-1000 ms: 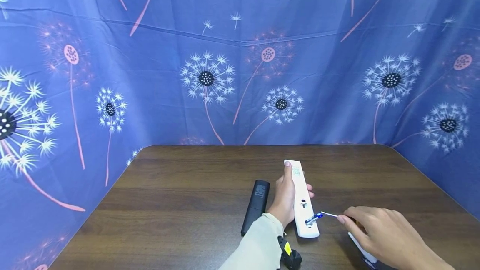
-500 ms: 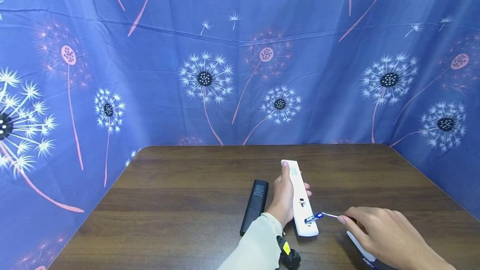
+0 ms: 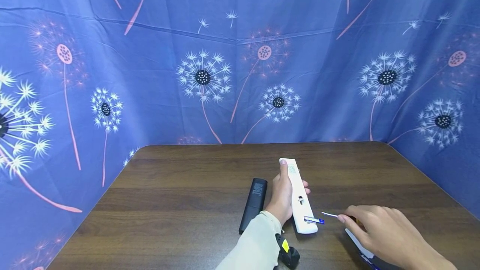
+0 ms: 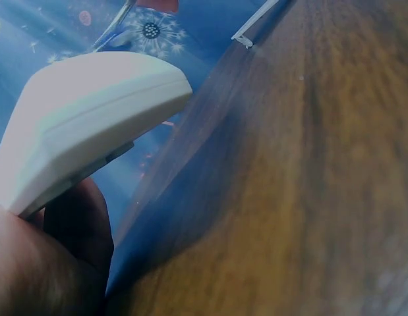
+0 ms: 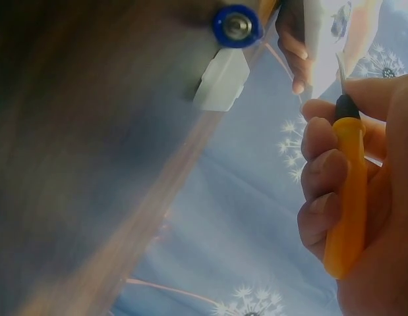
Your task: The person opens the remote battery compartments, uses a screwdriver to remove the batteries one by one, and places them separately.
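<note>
One blue battery [image 3: 314, 220] juts past the edge of the white remote [image 3: 297, 188] the left hand [image 3: 281, 197] grips above the table [image 3: 187, 211]; a tilt could roll the battery off. The right hand [image 3: 380, 230] grasps an orange-handled tool [image 5: 347, 204].

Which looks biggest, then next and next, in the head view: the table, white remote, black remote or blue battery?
1. Table
2. White remote (held up, so true size unsure)
3. Black remote
4. Blue battery

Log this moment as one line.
left hand: grips white remote | right hand: holds orange-handled tool, tip off battery | battery: blue end juts past white remote's edge | black remote: on table
</note>
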Action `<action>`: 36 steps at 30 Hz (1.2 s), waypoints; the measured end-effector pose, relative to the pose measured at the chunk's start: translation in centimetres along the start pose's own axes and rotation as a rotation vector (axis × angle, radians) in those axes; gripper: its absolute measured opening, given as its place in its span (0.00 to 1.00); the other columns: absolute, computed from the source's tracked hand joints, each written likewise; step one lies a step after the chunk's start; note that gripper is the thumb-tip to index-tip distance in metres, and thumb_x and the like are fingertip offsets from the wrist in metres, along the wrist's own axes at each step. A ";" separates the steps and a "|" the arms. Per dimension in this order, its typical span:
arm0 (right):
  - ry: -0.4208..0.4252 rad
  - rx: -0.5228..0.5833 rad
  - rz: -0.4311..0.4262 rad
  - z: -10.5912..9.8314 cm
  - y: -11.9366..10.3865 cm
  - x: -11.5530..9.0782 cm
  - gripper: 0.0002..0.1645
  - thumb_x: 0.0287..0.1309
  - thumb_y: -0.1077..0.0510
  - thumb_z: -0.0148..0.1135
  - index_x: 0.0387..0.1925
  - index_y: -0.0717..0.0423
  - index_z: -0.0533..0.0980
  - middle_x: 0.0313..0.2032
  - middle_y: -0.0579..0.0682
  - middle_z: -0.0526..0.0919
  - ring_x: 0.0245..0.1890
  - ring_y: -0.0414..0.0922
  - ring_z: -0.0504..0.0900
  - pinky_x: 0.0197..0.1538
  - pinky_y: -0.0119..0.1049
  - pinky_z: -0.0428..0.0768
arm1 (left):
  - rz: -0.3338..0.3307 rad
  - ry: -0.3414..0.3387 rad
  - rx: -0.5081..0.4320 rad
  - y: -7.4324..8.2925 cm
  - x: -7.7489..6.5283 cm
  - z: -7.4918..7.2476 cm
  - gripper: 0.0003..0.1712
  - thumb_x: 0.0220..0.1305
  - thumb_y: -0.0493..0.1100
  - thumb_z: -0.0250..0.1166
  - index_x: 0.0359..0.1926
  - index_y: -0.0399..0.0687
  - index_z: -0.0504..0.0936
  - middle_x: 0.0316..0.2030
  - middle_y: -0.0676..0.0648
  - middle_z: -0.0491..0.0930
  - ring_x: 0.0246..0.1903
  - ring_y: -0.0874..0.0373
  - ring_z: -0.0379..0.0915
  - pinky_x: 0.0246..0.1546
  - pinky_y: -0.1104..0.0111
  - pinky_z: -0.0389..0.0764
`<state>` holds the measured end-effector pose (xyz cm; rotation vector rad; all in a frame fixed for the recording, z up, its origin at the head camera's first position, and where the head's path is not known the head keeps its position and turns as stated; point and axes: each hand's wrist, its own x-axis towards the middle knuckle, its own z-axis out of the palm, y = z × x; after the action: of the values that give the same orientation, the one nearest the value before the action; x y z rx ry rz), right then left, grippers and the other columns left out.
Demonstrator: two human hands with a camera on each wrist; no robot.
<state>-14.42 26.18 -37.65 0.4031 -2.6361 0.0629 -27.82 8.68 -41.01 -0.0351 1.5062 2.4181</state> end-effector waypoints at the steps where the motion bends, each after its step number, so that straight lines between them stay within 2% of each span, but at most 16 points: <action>1: -0.010 0.001 0.004 0.0 0.0 0.0 0.13 0.62 0.45 0.69 0.24 0.28 0.75 0.19 0.21 0.62 0.18 0.25 0.60 0.20 0.33 0.61 | 0.001 -0.001 0.002 0.0 0.0 0.0 0.47 0.66 0.79 0.43 0.58 0.43 0.76 0.31 0.41 0.82 0.26 0.51 0.82 0.31 0.62 0.80; 4: -0.031 0.001 0.018 -0.1 0.0 0.1 0.10 0.62 0.44 0.68 0.25 0.28 0.77 0.21 0.20 0.65 0.19 0.25 0.62 0.21 0.34 0.64 | 0.000 -0.009 0.008 0.0 0.0 -0.1 0.47 0.66 0.79 0.43 0.58 0.43 0.76 0.32 0.41 0.82 0.27 0.51 0.83 0.31 0.61 0.80; 7: -0.017 -0.007 0.006 -0.1 0.1 0.0 0.10 0.61 0.44 0.69 0.25 0.28 0.77 0.21 0.20 0.65 0.19 0.25 0.62 0.21 0.35 0.64 | 0.003 -0.012 0.005 -0.1 0.0 -0.1 0.47 0.66 0.79 0.43 0.58 0.43 0.76 0.32 0.41 0.83 0.27 0.51 0.83 0.31 0.61 0.81; 13: -0.031 -0.004 0.015 -0.3 0.2 -0.2 0.13 0.63 0.44 0.68 0.24 0.28 0.75 0.19 0.21 0.63 0.17 0.26 0.60 0.21 0.32 0.61 | 0.015 -0.035 -0.001 -0.2 0.0 -0.1 0.45 0.67 0.79 0.43 0.56 0.45 0.77 0.31 0.40 0.83 0.27 0.50 0.83 0.29 0.62 0.79; 23: -0.041 0.013 0.013 -0.7 0.4 0.5 0.10 0.65 0.45 0.66 0.26 0.33 0.79 0.19 0.21 0.65 0.16 0.26 0.59 0.19 0.30 0.60 | 0.011 -0.033 -0.017 0.1 0.0 -0.2 0.44 0.67 0.78 0.44 0.55 0.45 0.78 0.30 0.40 0.83 0.25 0.51 0.83 0.28 0.62 0.79; 36: -0.054 0.015 0.018 -0.6 0.3 1.0 0.10 0.65 0.44 0.66 0.26 0.33 0.78 0.19 0.22 0.65 0.16 0.27 0.59 0.20 0.30 0.61 | -0.010 -0.043 -0.004 0.2 0.0 -0.4 0.46 0.65 0.80 0.43 0.58 0.47 0.77 0.33 0.40 0.83 0.29 0.49 0.83 0.33 0.61 0.80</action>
<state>-15.09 26.29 -36.66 0.3919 -2.6942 0.0784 -27.92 8.19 -40.99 0.0080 1.4786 2.3987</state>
